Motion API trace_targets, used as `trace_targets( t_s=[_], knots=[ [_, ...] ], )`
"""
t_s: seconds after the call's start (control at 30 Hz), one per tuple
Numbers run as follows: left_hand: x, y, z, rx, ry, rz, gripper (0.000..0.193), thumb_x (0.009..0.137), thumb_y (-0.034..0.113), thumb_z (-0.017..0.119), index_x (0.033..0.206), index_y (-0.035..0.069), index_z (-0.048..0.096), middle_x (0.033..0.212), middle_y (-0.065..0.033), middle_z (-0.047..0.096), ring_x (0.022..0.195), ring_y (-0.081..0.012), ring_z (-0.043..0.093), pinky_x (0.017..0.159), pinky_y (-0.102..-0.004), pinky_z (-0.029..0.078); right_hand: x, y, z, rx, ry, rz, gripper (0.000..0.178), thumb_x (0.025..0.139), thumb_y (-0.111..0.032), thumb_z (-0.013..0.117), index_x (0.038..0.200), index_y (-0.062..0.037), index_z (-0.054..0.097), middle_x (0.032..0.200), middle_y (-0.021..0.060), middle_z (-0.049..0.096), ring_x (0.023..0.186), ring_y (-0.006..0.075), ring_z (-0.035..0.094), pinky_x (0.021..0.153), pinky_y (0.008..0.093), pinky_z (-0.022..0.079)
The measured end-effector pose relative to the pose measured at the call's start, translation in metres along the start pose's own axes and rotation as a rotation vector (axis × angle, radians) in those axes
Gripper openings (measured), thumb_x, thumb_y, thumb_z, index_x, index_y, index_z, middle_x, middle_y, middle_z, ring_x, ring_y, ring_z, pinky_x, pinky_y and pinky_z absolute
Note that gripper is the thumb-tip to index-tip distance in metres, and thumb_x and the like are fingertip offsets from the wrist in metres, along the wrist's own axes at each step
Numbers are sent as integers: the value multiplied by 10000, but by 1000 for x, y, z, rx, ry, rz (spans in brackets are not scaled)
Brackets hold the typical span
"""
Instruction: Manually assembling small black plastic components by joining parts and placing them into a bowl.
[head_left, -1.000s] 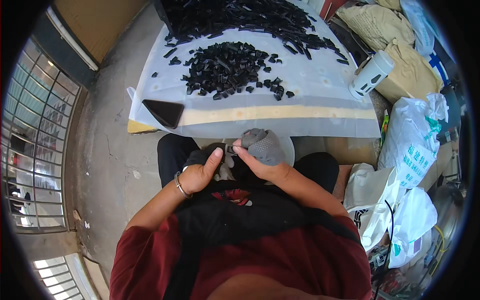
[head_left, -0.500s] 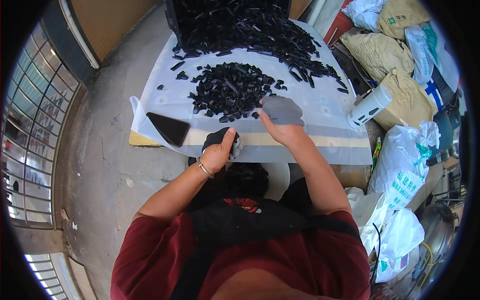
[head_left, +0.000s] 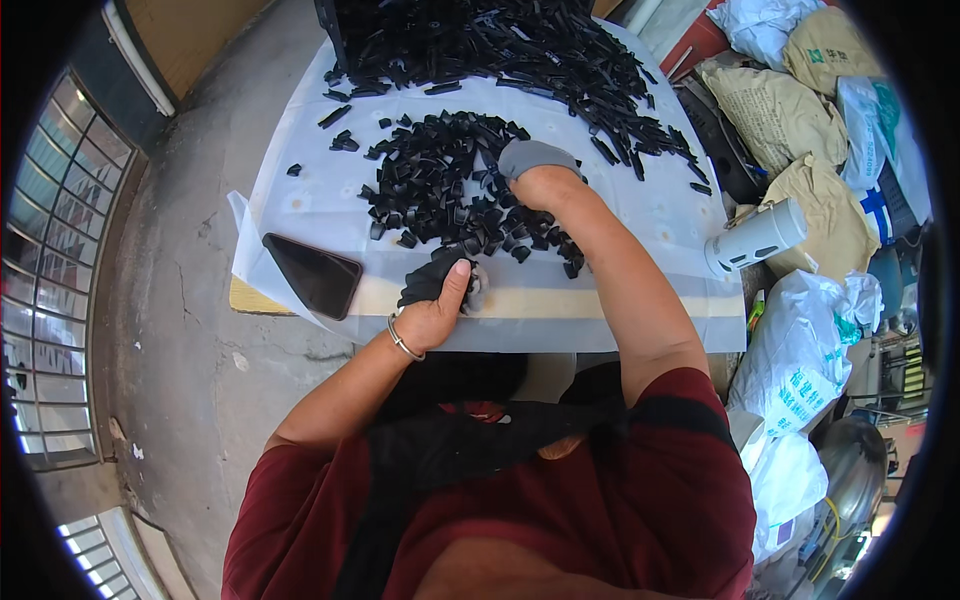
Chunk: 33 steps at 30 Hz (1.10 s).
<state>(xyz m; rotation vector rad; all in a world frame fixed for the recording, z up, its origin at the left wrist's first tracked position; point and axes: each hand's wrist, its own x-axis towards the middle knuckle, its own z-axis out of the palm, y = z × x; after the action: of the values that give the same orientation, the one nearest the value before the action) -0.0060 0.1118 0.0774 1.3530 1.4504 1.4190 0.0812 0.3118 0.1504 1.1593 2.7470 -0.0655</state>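
Short black angular plastic pieces (head_left: 432, 172) lie heaped on our white-covered counter (head_left: 655, 235), plenty seemingly left, none clearly finished, with our grey-gloved right hand (head_left: 541, 168) at their edge and our black-gloved left hand (head_left: 438, 303) nearer, both grips hidden from us.

A black fabric glove (head_left: 421, 286) covers the left fingers (head_left: 436, 272), leaving the thumb (head_left: 456, 284) bare; behind them, a smooth silvery metal bangle (head_left: 403, 340) rings the wrist; a grey fabric glove (head_left: 540, 156) covers the right fingers (head_left: 520, 157); farther back from both, a dark red short-sleeved shirt (head_left: 630, 490) under a black broad-strapped apron (head_left: 440, 450) bearing a red print (head_left: 476, 409).
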Motion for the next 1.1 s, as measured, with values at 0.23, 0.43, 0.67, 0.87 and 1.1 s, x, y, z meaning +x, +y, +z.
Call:
trace_targets(
  t_s=[0.23,0.43,0.67,0.87,1.1],
  knots=[
    [3,-8,3,92,-1,70,345,941,288,359,1037,26,562,721,-29,572,653,-129,518,638,-273,431,-24,21,3,32,313,57,211,784,-201,525,922,-75,623,948,144,612,880,319,580,759,390,464],
    [1,-2,7,223,3,142,353,942,285,352,872,14,567,705,-50,566,626,-150,515,609,-280,421,-6,-15,-4,51,96,284,239,790,-228,528,952,-94,643,981,111,631,920,274,604,742,391,476],
    [-1,1,8,122,26,75,310,914,272,424,785,24,558,668,-116,554,615,-260,529,595,-332,424,-18,-2,3,96,233,135,230,773,-180,550,972,-96,630,987,124,618,924,298,586,757,385,467],
    [5,10,14,5,77,-268,381,906,351,429,839,17,602,719,-104,612,648,-232,561,625,-325,432,-92,16,19,466,726,-204,193,819,-196,580,954,-60,604,839,131,612,805,275,589,686,346,459],
    [3,11,28,-92,36,-365,401,901,376,443,807,18,596,622,-60,583,537,-163,536,514,-300,417,-156,-3,40,325,608,-227,204,832,-197,566,1010,-98,589,689,106,591,625,288,561,568,365,447]
  ],
)
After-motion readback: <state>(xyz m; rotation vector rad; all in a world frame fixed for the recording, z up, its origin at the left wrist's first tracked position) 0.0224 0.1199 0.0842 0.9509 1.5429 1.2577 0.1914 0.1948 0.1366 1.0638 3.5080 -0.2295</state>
